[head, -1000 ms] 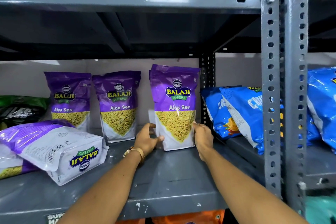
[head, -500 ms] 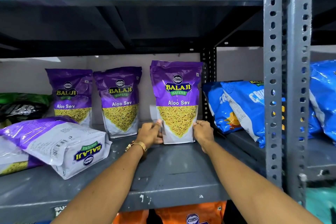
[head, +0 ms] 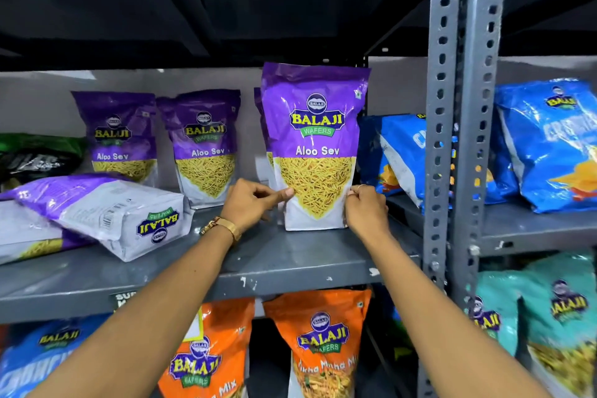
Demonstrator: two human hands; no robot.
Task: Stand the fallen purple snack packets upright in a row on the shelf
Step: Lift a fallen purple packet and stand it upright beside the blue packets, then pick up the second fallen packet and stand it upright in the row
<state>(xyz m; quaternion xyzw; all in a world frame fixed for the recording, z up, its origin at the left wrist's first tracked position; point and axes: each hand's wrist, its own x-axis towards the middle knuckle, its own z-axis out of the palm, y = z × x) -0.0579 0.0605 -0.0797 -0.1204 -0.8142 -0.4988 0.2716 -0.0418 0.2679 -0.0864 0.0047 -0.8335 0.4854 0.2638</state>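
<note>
A purple Aloo Sev packet point(head: 315, 126) stands upright on the grey shelf point(head: 290, 255), toward the front right. My left hand point(head: 250, 203) pinches its lower left edge and my right hand point(head: 366, 208) grips its lower right edge. Another purple packet point(head: 263, 126) peeks out right behind it. Two more purple packets point(head: 118, 136) point(head: 205, 142) stand upright at the back. A fallen purple packet point(head: 106, 210) lies on its side at the left, on top of another flat one point(head: 35, 242).
Blue snack bags point(head: 397, 155) lean beside the grey perforated upright post point(head: 442, 139). A green and black bag point(head: 35, 155) lies at the far left. Orange packets point(head: 323, 342) stand on the shelf below, teal ones point(head: 555, 317) at the lower right.
Both hands have kept hold of the right-hand packet's lower edges. The packet now sits nearer the shelf's front. The camera has dipped, showing the shelf below.
</note>
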